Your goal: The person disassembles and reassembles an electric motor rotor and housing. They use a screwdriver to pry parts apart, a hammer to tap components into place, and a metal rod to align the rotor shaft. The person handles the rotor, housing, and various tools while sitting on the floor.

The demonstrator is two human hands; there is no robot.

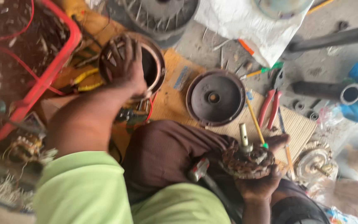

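Head view: person seated on the floor.
Left hand [123,64]: far left, fingers spread flat over the round motor housing [154,62].
Right hand [257,176]: near right, grip clamped under the copper-wound rotor [247,161], shaft upright.
Gap: hands well apart; housing lies far-left of rotor.

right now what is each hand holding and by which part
The right hand cups a rusty motor rotor from underneath, shaft up. The left hand rests spread on the round motor housing; a grip can't be confirmed.
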